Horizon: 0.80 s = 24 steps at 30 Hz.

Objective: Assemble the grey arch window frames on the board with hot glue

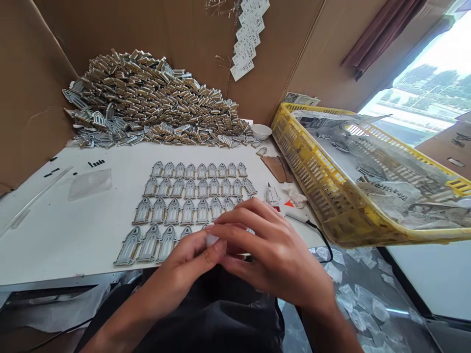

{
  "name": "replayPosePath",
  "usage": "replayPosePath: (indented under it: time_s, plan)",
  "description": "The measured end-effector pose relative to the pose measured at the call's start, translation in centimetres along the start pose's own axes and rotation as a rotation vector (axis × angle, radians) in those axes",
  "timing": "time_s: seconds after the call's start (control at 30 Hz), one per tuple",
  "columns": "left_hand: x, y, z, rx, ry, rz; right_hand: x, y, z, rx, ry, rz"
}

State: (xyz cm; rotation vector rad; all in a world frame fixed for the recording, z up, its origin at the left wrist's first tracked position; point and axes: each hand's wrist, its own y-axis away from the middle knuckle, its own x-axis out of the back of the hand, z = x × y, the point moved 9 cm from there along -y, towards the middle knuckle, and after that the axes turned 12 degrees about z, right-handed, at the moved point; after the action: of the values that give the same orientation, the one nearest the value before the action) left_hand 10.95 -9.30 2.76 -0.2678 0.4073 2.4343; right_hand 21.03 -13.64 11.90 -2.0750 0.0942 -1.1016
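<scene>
My left hand [191, 262] and my right hand [270, 245] meet at the near edge of the white tabletop [73, 230]. Together they pinch a small pale piece [212, 239] between the fingertips; most of it is hidden. Just beyond the hands lie several rows of flat silver arch-shaped pieces [184, 206], laid side by side. A big heap of the same kind of pieces [147, 98] is piled at the back of the table against the cardboard.
A white glue gun [274, 197] with a black cord lies right of the rows. A tilted yellow plastic basket [316, 171] lined with newspaper stands at the right. A small white bowl [261, 131], cardboard walls [33, 98] and clear wrappers on the floor [360, 304] surround the table.
</scene>
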Motion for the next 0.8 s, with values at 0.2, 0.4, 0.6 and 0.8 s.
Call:
replayPosePath:
  time_s: [0.2, 0.4, 0.6, 0.8]
  plan:
    - [-0.41, 0.01, 0.03, -0.018, -0.001, -0.025, 0.22, 0.06, -0.08, -0.004, -0.035, 0.012]
    - [-0.59, -0.11, 0.29, -0.037, 0.006, -0.031, 0.19, 0.09, -0.14, -0.005, -0.04, 0.009]
    - [-0.57, -0.25, 0.13, -0.023, 0.02, -0.035, 0.21, -0.01, -0.22, -0.005, -0.045, 0.018]
    - [-0.62, -0.35, 0.0, -0.036, 0.004, -0.016, -0.01, 0.07, -0.28, -0.01, -0.038, 0.005]
